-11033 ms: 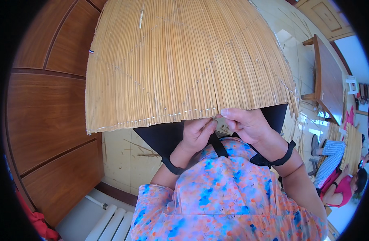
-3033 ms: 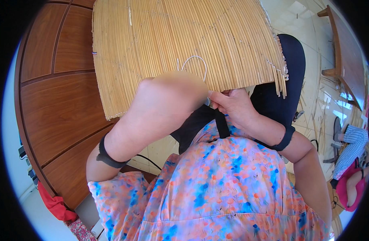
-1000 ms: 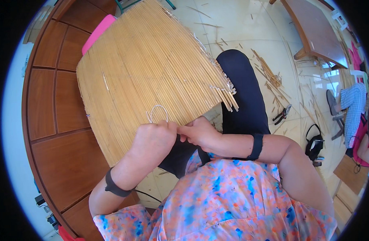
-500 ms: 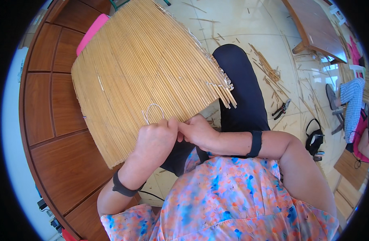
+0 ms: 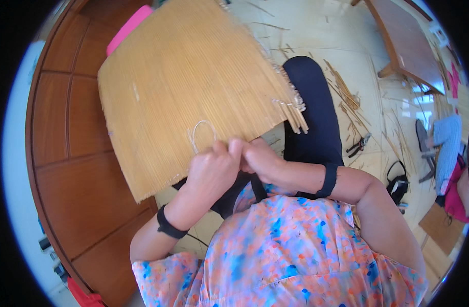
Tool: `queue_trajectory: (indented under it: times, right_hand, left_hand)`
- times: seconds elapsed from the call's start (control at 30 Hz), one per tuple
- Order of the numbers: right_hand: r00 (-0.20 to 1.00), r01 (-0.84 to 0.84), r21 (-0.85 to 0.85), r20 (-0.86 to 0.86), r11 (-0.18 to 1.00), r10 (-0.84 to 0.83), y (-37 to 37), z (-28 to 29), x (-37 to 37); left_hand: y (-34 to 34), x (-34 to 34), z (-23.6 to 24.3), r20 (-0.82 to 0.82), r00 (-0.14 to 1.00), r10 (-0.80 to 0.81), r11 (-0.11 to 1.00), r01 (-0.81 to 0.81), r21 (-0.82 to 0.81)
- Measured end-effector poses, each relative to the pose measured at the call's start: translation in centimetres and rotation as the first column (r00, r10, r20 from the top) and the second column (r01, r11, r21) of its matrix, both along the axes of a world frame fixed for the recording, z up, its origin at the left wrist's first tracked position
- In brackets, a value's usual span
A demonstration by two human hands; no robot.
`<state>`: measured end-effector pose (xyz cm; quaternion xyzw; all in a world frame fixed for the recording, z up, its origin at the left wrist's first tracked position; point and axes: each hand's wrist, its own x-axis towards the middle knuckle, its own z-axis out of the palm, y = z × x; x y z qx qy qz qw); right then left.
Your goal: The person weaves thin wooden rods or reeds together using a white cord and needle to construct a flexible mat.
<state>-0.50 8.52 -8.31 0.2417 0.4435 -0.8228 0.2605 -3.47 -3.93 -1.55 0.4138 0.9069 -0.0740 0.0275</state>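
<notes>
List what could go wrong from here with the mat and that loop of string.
1. The pale string loop stands slack above the left hand; it may snag on a slat end or knot before it is drawn tight.
2. At the bamboo mat corner, loose slats already splay out; more might slip free.
3. Both hands pinch at the mat's edge, the right hand close against the left; splinters are likely.

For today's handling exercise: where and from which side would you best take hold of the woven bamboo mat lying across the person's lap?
Probably at the near edge of the bamboo mat, where the left hand and right hand already meet beside the white string loop. Come from the person's side: the slats run toward that edge, and the right corner is frayed, with loose slat ends.
</notes>
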Motion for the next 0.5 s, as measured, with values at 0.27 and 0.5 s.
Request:
queue_trajectory:
  times: [0.27, 0.5]
  right_hand:
    - [0.984, -0.175, 0.035, -0.016, 0.984, 0.176, 1.5, 0.1, -0.3]
    - [0.968, -0.243, -0.069, 0.051, 0.968, 0.247, 1.6, 0.7, -0.5]
  left_hand:
    - [-2.8, 2.4, 3.2, -0.208, 0.970, 0.123, 0.904, -0.022, 0.428]
    - [-5.9, 6.2, -9.2, 0.642, 0.752, 0.150, 0.487, -0.621, 0.614]
